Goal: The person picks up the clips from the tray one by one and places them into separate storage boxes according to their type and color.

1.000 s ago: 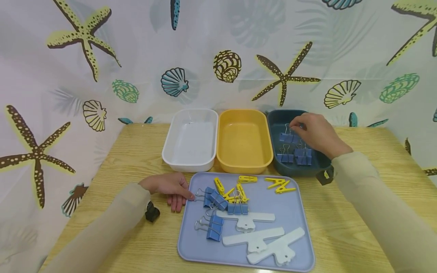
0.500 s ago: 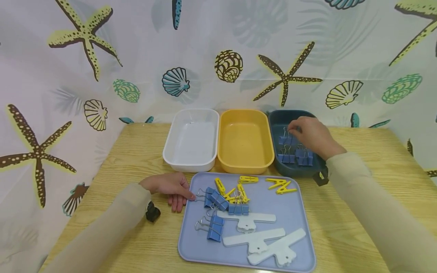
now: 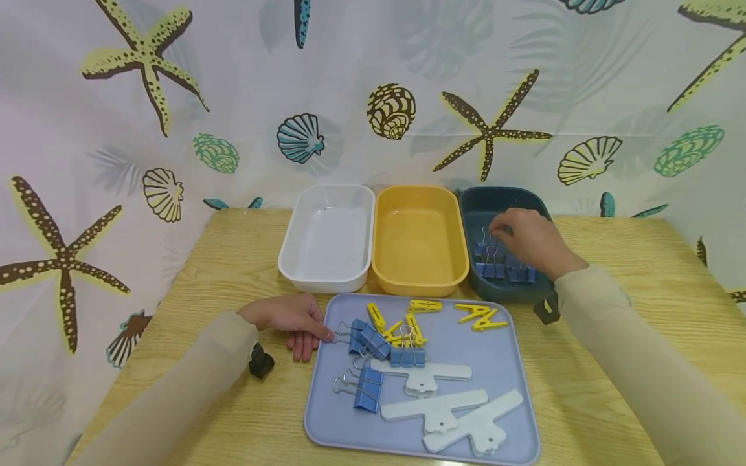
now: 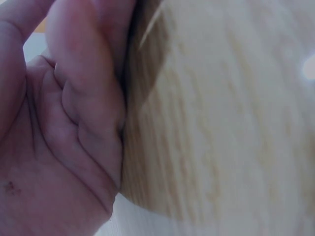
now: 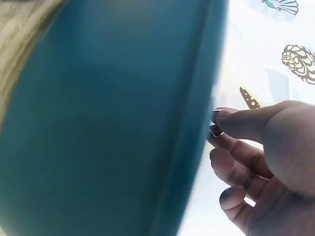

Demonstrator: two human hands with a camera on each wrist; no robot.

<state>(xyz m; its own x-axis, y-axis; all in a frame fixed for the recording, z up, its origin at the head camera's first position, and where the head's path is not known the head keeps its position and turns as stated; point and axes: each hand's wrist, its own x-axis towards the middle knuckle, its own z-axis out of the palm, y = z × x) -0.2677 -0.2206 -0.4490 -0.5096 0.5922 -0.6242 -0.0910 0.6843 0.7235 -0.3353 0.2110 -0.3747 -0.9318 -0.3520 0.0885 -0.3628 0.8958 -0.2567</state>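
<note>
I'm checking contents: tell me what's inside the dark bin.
Blue binder clips are in the dark bin; the right hand pinches one. Whatever lies behind that hand can't be seen.

wood-grain table (image 3: 233,259), white cloth (image 3: 361,58) hanging behind it, printed brown starfish (image 3: 486,131), blue scallop shell (image 3: 300,138)

White cloth backdrop (image 3: 355,58) (printed starfish (image 3: 487,132), seashells (image 3: 300,138)), light wood-grain table (image 3: 233,249)
</note>
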